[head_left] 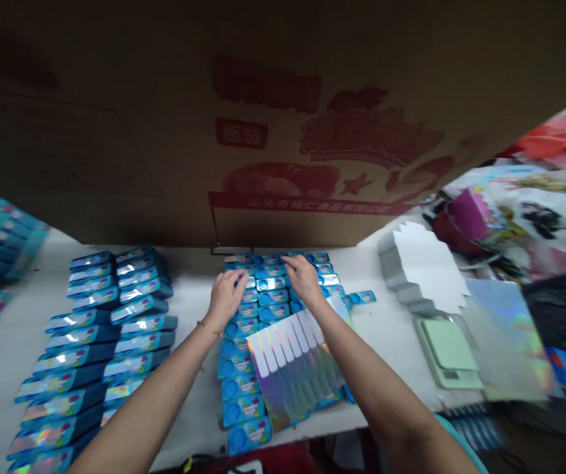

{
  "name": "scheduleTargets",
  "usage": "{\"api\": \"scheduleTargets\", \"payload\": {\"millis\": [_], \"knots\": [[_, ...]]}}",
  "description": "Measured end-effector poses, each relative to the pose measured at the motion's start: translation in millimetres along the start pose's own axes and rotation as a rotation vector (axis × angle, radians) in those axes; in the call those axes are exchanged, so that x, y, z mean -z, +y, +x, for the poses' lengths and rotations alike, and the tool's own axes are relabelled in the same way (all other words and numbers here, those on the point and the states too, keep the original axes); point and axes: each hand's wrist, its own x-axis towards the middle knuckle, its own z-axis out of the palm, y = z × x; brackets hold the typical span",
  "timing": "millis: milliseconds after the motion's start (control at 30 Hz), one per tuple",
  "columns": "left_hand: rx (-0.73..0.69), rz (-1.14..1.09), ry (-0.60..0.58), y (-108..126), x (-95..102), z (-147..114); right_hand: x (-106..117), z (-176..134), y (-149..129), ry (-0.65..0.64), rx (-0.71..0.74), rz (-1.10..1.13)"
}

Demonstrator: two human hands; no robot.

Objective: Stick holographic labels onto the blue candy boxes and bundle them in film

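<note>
Rows of small blue boxes (273,312) with printed fronts lie packed together on the white table. My left hand (226,299) rests at the left edge of these rows, near the far end, thumb and fingers slightly apart with nothing seen between them. Over the far middle boxes, my right hand (303,278) has its thumb and index finger drawn together; whatever they pinch is too small to make out. A shiny holographic sticker sheet (307,388) with a row of pale strips lies on the nearer boxes, partly behind my right forearm.
A large printed cardboard carton (273,224) walls off the back. More blue boxes (80,359) stand in two columns at left. At right are a stack of white card pieces (428,266), a pale green scale (448,352), another holographic sheet (505,336) and plastic bags (549,217).
</note>
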Motion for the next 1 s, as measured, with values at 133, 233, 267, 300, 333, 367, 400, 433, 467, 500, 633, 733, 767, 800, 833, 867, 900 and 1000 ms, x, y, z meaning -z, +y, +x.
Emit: {"api": "scheduleTargets", "payload": {"millis": [133, 233, 267, 300, 333, 367, 400, 433, 467, 500, 633, 733, 767, 800, 833, 867, 900, 1000], "knots": [[-0.212, 0.178, -0.352, 66, -25.1, -31, 53, -58, 71, 0.114, 0.058, 0.06], [-0.178, 0.248, -0.53, 95, -50.6, -39, 61, -88, 96, -0.042, 0.134, -0.104], [-0.138, 0.259, -0.564, 100, -58.1, -39, 59, -94, 99, -0.095, 0.148, -0.164], [-0.098, 0.263, -0.58, 102, -64.6, -39, 56, -99, 100, -0.127, 0.148, -0.215], [-0.068, 0.261, -0.582, 103, -69.8, -38, 52, -103, 101, -0.138, 0.134, -0.252], [-0.054, 0.253, -0.572, 103, -73.7, -39, 50, -106, 102, -0.134, 0.114, -0.273], [-0.056, 0.243, -0.558, 103, -76.5, -39, 48, -110, 103, -0.122, 0.095, -0.281], [-0.065, 0.232, -0.548, 102, -78.4, -40, 48, -113, 105, -0.111, 0.082, -0.279], [-0.074, 0.223, -0.541, 102, -79.7, -41, 47, -116, 108, -0.104, 0.079, -0.27], [-0.081, 0.216, -0.534, 102, -80.5, -43, 48, -120, 112, -0.099, 0.084, -0.256], [-0.092, 0.2, -0.507, 104, -81.9, -46, 49, -129, 126, -0.055, 0.138, -0.195], [-0.098, 0.203, -0.489, 104, -83.3, -47, 58, -133, 123, -0.021, 0.177, -0.2], [-0.1, 0.212, -0.484, 104, -84.2, -47, 66, -134, 118, -0.013, 0.18, -0.215], [-0.107, 0.226, -0.477, 104, -85.5, -48, 77, -135, 110, -0.012, 0.182, -0.235], [-0.119, 0.242, -0.471, 103, -87.1, -49, 92, -136, 100, -0.013, 0.182, -0.254], [-0.133, 0.257, -0.461, 102, -88.8, -50, 108, -136, 89, -0.018, 0.18, -0.268], [-0.143, 0.268, -0.452, 101, -90.4, -52, 127, -136, 77, -0.013, 0.18, -0.27], [-0.148, 0.193, -0.401, 99, -91.4, -56, 175, -131, 41, 0.083, 0.088, -0.162]]}}
